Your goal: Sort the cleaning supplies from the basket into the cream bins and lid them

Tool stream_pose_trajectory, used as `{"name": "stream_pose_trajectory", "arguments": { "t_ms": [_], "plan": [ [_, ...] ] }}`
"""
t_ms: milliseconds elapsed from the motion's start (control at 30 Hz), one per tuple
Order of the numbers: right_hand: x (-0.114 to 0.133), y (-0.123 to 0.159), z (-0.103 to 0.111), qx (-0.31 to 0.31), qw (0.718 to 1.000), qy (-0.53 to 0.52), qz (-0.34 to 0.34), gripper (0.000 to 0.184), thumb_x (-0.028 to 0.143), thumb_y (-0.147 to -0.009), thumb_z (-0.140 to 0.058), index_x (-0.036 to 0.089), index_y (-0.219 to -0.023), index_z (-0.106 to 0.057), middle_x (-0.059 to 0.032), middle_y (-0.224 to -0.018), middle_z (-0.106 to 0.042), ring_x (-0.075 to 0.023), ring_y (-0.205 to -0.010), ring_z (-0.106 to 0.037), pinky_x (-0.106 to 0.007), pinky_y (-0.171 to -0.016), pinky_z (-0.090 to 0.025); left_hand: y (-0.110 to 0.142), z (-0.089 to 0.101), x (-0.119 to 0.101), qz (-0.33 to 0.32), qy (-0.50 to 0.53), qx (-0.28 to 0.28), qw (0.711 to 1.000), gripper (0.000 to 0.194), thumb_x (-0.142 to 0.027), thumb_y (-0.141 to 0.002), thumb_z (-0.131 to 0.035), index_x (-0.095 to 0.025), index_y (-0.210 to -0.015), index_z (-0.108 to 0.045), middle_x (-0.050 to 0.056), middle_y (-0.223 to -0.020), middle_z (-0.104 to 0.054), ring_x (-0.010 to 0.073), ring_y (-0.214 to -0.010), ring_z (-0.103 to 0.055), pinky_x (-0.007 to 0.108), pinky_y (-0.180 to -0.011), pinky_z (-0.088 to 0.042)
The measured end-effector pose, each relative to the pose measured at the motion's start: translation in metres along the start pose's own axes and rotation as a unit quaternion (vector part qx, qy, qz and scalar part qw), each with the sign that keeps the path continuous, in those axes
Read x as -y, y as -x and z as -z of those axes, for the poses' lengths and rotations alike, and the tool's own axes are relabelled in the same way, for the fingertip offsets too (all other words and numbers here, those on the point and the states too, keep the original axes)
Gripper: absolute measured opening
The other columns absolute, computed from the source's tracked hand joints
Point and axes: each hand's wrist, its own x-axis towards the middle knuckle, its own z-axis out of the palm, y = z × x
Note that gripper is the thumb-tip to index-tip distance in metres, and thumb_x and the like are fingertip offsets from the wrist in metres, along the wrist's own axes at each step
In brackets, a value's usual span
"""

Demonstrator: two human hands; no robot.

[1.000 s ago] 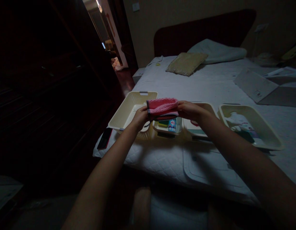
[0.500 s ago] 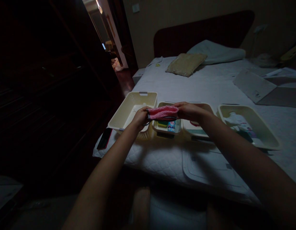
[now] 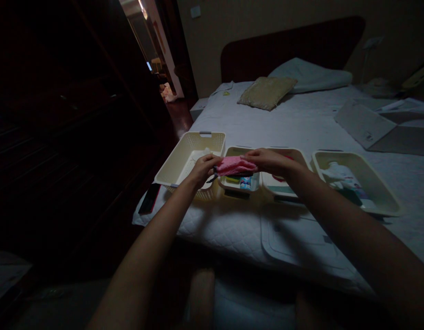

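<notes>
Both hands hold a folded pink cloth [image 3: 234,166] with a dark edge, low over a small cream tray [image 3: 240,185]. My left hand [image 3: 203,168] pinches its left end and my right hand [image 3: 267,160] grips its right end from above. Under the cloth the tray holds a small blue-and-white bottle [image 3: 245,183] and a yellow-green item. A perforated cream basket [image 3: 189,158] stands just left of my left hand. A second small tray [image 3: 284,183] sits under my right wrist.
A larger cream tray [image 3: 363,183] with a white bottle stands at the right. A flat white lid [image 3: 301,238] lies on the bed's near edge. A dark phone [image 3: 150,198] rests at the left corner. Pillows [image 3: 267,91] and papers [image 3: 366,123] lie farther back.
The cloth has been lowered from chest height toward the small tray and folded flatter. Both hands came down with it and drew slightly closer together.
</notes>
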Motion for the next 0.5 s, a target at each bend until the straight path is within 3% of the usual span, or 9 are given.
{"name": "stream_pose_trajectory", "arguments": {
  "t_ms": [133,267,400,500],
  "plan": [
    [0.002,0.003,-0.003,-0.045,0.998,0.046,0.024,0.02,0.024,-0.071,-0.067,0.016,-0.088,-0.063,-0.0018,-0.076,-0.06,-0.0101,-0.063,-0.05,-0.022,-0.058,-0.039,-0.002,0.003,0.005,-0.022,0.004,0.032,0.999,0.044,-0.021,-0.046,-0.081,-0.015,-0.084,-0.06,-0.004,-0.074,-0.056,0.0064,-0.06,-0.052,0.019,-0.054,-0.04],
    [0.004,0.003,-0.006,-0.072,0.997,0.016,0.034,0.023,0.017,-0.068,-0.067,0.016,-0.09,-0.059,-0.0019,-0.077,-0.058,-0.0106,-0.065,-0.05,-0.022,-0.058,-0.04,-0.005,0.004,0.007,-0.025,0.053,0.015,0.998,0.056,-0.024,-0.051,-0.081,-0.018,-0.101,-0.057,-0.002,-0.087,-0.057,0.0063,-0.066,-0.055,0.018,-0.055,-0.041],
    [0.006,0.004,-0.011,-0.099,0.992,0.004,0.074,0.027,0.015,-0.067,-0.066,0.018,-0.091,-0.055,-0.0013,-0.082,-0.056,-0.0112,-0.069,-0.051,-0.022,-0.061,-0.043,-0.005,0.005,0.008,-0.011,0.066,0.043,0.997,0.055,-0.028,-0.053,-0.083,-0.016,-0.099,-0.056,-0.002,-0.079,-0.058,0.0052,-0.06,-0.053,0.017,-0.05,-0.036],
    [0.007,0.004,-0.013,-0.135,0.985,0.02,0.106,0.038,0.015,-0.064,-0.068,0.019,-0.1,-0.053,-0.0018,-0.09,-0.056,-0.0121,-0.075,-0.052,-0.023,-0.063,-0.044,-0.004,0.005,0.009,-0.016,0.047,0.046,0.998,0.055,-0.022,-0.048,-0.084,-0.016,-0.095,-0.057,-0.001,-0.078,-0.061,0.007,-0.063,-0.057,0.018,-0.057,-0.042]
  ]
}}
